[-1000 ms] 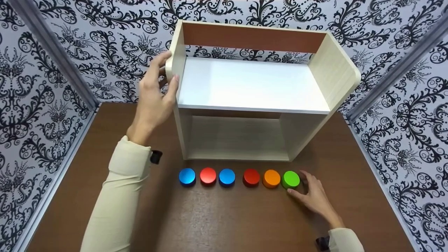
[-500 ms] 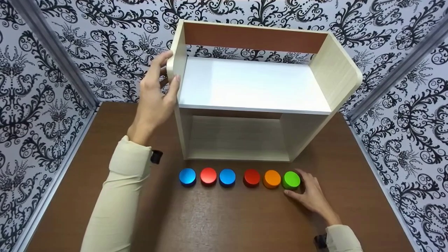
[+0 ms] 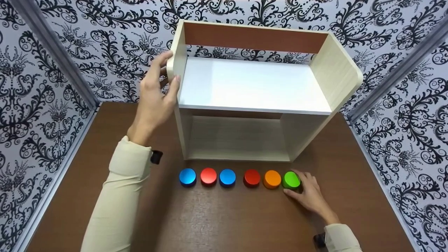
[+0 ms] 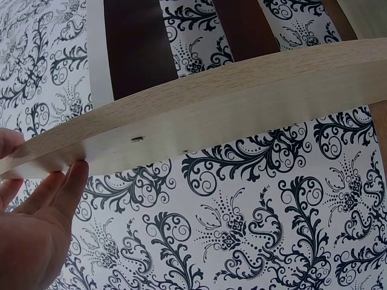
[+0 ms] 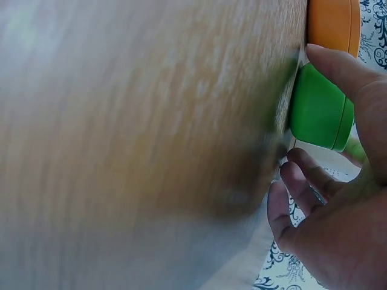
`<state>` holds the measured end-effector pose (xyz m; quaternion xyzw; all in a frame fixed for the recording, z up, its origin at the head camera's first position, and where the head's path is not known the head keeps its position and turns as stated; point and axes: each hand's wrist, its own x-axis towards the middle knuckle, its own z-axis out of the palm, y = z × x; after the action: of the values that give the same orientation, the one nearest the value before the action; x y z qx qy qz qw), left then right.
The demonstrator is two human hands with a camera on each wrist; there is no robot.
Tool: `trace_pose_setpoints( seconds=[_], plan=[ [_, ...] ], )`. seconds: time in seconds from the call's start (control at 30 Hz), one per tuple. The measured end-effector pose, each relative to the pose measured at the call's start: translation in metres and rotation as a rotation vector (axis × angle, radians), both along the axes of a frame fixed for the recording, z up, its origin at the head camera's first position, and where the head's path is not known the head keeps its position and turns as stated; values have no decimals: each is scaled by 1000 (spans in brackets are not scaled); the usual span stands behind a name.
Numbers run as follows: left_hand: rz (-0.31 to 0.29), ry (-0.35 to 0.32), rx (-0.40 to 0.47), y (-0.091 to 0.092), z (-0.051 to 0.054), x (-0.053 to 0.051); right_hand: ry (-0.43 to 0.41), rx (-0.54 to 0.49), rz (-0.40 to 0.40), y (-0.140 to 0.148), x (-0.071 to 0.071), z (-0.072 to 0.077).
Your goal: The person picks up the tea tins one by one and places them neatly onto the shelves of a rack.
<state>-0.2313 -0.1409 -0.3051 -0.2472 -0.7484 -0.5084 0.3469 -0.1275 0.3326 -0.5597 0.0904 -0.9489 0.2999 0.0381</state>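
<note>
My left hand grips the front edge of the left side panel of a pale wooden shelf unit; in the left wrist view its fingers press against the panel's outer face. My right hand rests low at the right end of a row, thumb in front of and a finger behind a small round green container. Seen from the right wrist, the thumb lies along one side of the green container, with a finger partly hidden behind it and the other fingers bent beside it.
Left of the green one stand round containers in orange, dark red, blue, light red and blue. The shelf unit has a white middle shelf. Patterned panels enclose the brown table.
My right hand has shifted slightly left, bringing its thumb and finger further round the green container. The left hand keeps its grip on the shelf unit; the containers have not visibly moved.
</note>
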Motion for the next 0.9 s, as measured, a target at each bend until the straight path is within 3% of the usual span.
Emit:
trace_pose_setpoints(
  seconds=[0.33,0.6,0.9],
  plan=[
    [1,-32,8,0,0,1,-9,-7,-18,-2,1,0],
    [2,-18,1,0,0,2,-16,-8,-24,-3,2,1],
    [-1,-8,-2,0,0,0,-87,-54,-64,-2,4,12]
  ],
)
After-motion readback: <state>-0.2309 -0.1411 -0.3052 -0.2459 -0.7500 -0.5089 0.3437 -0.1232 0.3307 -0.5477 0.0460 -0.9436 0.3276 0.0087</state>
